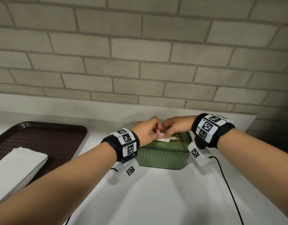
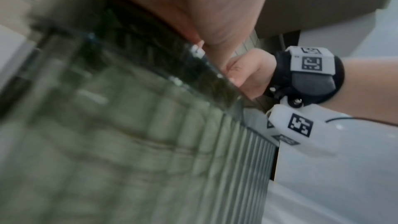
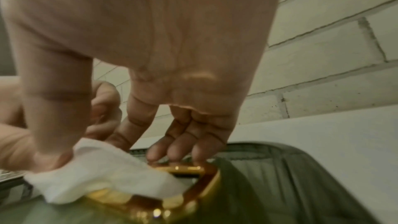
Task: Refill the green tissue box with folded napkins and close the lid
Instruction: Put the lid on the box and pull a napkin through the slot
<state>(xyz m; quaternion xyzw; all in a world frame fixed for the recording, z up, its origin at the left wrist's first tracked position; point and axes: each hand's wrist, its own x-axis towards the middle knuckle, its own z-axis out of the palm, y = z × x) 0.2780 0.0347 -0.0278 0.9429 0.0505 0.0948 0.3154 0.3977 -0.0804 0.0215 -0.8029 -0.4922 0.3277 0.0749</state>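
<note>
The green ribbed tissue box (image 1: pixel 162 157) stands on the white counter against the wall, with its lid on. A white napkin (image 1: pixel 163 139) sticks up through the gold-rimmed slot (image 1: pixel 178 139) in the lid. My right hand (image 1: pixel 166 133) pinches the napkin (image 3: pixel 103 173) between thumb and forefinger, and its other fingers rest on the gold rim (image 3: pixel 193 192). My left hand (image 1: pixel 155 133) meets it from the left, fingers curled onto the same napkin tip. In the left wrist view the box (image 2: pixel 129 142) is blurred, with the right hand (image 2: pixel 247 74) past it.
A brown tray (image 1: pixel 42 135) lies at the left with a stack of folded white napkins (image 1: pixel 18 166) on it. The brick wall (image 1: pixel 140 54) rises right behind the box. A black cable (image 1: pixel 227 184) runs down the counter on the right.
</note>
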